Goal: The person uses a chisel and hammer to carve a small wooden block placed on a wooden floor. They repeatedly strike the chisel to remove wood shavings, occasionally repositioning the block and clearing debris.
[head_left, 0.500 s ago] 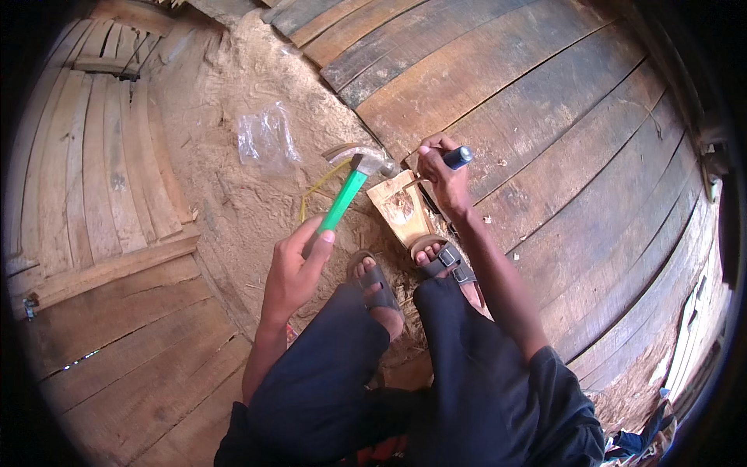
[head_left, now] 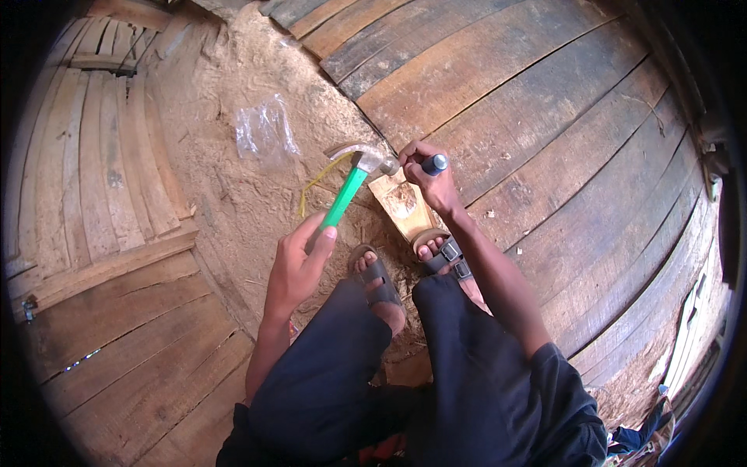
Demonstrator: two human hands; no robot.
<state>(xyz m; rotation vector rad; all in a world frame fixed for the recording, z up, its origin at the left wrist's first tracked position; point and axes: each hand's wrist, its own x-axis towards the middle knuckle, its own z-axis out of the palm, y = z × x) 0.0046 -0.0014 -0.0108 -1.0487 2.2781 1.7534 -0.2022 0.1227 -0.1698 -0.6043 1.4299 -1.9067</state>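
Note:
My left hand (head_left: 299, 261) is wrapped round the green handle of a claw hammer (head_left: 346, 198). Its metal head hovers close to my right hand (head_left: 433, 187), which grips a chisel (head_left: 435, 164) by its dark blue handle. The chisel's blade is hidden behind my fingers. Below lies a pale wood block (head_left: 415, 224) with a rough hollow (head_left: 402, 200) cut into its face. My right hand is over the block's far right corner. The toes of my right sandalled foot (head_left: 438, 253) rest against the block's near end.
Wide planks (head_left: 560, 148) form a raised surface on the right. Sandy ground (head_left: 194, 140) holds a clear plastic bag (head_left: 264, 132) and a yellow strip (head_left: 320, 180). Boards (head_left: 109, 156) stand at the left. My left sandalled foot (head_left: 373, 276) is beside the block.
My right hand has shifted slightly left and away from me, and the chisel handle now stands more upright. The hammer stays almost in place.

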